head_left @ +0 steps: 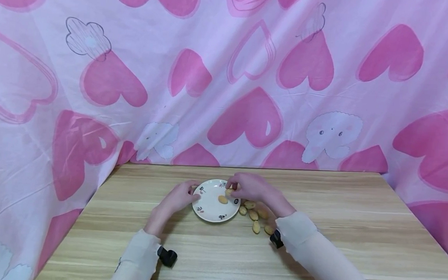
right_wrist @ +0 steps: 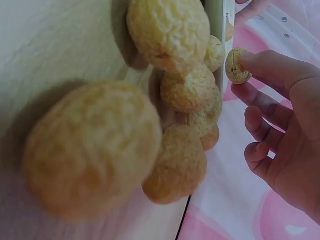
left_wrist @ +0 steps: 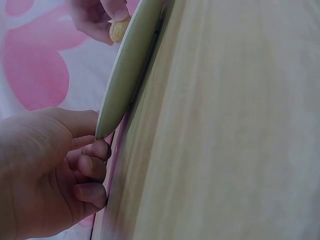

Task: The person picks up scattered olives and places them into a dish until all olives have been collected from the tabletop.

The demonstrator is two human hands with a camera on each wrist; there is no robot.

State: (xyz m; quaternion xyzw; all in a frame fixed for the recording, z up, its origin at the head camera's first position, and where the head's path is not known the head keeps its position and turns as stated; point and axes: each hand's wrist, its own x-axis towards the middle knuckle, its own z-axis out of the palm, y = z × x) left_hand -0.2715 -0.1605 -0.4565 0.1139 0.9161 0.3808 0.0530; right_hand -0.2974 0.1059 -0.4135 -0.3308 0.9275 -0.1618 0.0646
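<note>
A white plate (head_left: 209, 211) with small dark and red marks near its rim stands on the table. My left hand (head_left: 178, 196) pinches the plate's left rim, the thumb on top and the other fingers bent at the edge. Above the right part of the plate, my right hand (head_left: 252, 188) holds a small wrinkled yellow-brown oval (right_wrist: 234, 67) between thumb and fingertips. One more such oval (head_left: 223, 199) lies on the plate. Whether these ovals are nuts or small potatoes I cannot tell.
Several loose wrinkled ovals (head_left: 256, 226) lie on the wooden table (head_left: 216, 259) right of the plate, below my right wrist. A pink cloth (head_left: 210, 113) with hearts hangs behind the table's far edge. Both wrists bear small black cameras (head_left: 167, 257).
</note>
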